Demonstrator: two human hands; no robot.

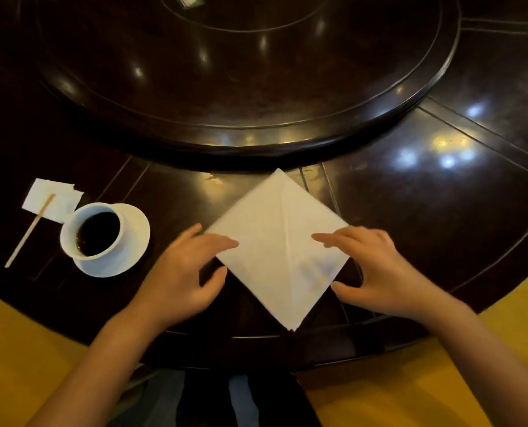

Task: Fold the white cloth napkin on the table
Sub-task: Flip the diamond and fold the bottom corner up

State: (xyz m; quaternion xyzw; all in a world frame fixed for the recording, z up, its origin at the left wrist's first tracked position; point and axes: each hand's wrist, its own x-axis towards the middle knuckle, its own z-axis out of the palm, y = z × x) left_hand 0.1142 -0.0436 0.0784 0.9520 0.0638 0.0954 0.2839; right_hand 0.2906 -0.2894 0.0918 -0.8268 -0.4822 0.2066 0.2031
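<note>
white napkin (275,241) lying flat on the dark bench (441,211), turned as a diamond with one point toward the bench's near edge, a crease running down its middle. left hand (182,272) resting at the napkin's left corner, fingers spread and released, fingertips just on the cloth, thumb off it; grasping nothing. right hand (376,272) mirrored at the napkin's right corner, equally loose, forefinger laid on the cloth. likely pinning both side corners so the diamond keeps square, ready for bringing them in toward the crease. left of the napkin, well apart: cup (94,231) of dark drink on a saucer (127,254), kept clear of the folding.
</note>
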